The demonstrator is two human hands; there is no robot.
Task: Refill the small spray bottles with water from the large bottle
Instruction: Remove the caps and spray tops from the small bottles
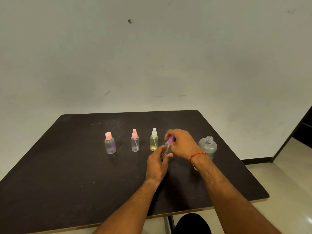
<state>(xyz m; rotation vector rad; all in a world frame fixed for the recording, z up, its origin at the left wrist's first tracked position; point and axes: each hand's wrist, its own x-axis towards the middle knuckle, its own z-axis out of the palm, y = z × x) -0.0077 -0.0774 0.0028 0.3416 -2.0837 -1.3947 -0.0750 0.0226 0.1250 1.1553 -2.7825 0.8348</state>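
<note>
The purple-capped spray bottle (166,149) is held tilted just above the desk (67,166), toward its far edge and right of centre, in line with the other bottles. The left hand (157,163) wraps its fingers round the clear body to keep it from turning. The right hand (181,143) curls over the purple cap (171,139) from above, a grip suited to twisting the spray head. Whether the head is coming off or going back on cannot be told, nor can the water level inside.

The large bottle (208,146) stands upright just beyond the right wrist, nearest the desk's right edge, its neck uncapped, probably so it is ready to pour. It is close to the right forearm, so a careless swing could tip it.

Along the far edge to the left stand the yellow-tinted bottle (154,141), the pink spray bottle (135,141) and the pink-capped bottle (110,143), each upright, capped and spaced apart, likely so that each can be picked up alone.
</note>
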